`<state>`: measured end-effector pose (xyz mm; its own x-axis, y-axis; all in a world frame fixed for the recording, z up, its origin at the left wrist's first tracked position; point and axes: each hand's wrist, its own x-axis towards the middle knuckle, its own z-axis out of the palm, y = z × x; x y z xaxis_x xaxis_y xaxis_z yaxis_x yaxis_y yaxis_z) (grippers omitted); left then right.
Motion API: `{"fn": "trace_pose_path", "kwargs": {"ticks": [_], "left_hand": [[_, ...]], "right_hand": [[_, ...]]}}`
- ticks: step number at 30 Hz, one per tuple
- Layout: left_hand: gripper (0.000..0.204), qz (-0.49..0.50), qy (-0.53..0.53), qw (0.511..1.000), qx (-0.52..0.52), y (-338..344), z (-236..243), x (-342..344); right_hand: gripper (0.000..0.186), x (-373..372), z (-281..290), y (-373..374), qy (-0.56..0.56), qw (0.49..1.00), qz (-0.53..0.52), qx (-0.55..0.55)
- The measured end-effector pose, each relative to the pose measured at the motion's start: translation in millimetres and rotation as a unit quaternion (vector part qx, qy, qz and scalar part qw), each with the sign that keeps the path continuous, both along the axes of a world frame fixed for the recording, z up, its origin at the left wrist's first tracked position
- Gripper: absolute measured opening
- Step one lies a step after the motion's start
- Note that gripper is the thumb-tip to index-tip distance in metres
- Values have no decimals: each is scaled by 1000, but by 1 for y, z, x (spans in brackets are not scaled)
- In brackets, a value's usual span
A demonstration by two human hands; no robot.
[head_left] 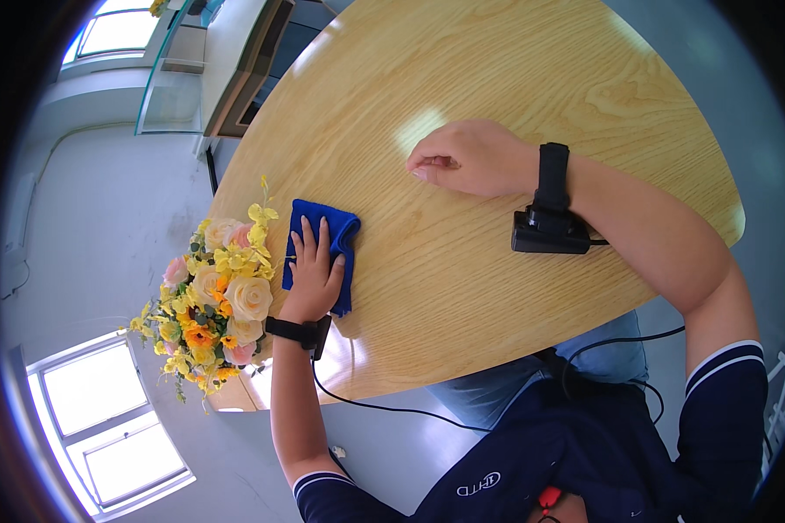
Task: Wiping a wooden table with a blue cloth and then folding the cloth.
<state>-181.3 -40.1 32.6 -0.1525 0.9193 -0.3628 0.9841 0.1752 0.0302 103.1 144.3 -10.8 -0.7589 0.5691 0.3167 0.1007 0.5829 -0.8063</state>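
Under my left hand (313, 270) lies a folded blue cloth (340, 228). The fingers of that hand are stretched out flat on it, and its edges show around them. My right hand (471, 157) is over the middle of the wooden table (532, 78), apart from the cloth. Its fingers are curled in toward the palm, and I cannot make out whether anything is inside them. Each wrist wears a black strap with a small black device and a cable.
Close to the left of my left hand stands a bouquet of yellow, cream and pink flowers (214, 301). Beyond the table's far left edge is a cabinet with a glass shelf (173, 87). The black cable (392, 410) from my left wrist runs past the table's near edge.
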Motion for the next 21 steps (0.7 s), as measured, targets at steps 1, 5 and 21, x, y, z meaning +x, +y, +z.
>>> {"fn": "trace_pose_path", "kwargs": {"ticks": [1, 5, 21], "left_hand": [[67, -1, -1, 1000, -2, 0, 0, 0], [67, -6, -1, 1000, -7, 0, 0, 1], [68, -28, 3, 1000, -12, 2, 1, 0]], "right_hand": [[20, 0, 0, 0, 1, 1000, -1, 2], [20, 0, -1, 0, 0, 1000, -2, -2], [20, 1, 2, 0, 3, 1000, -2, -6]]}}
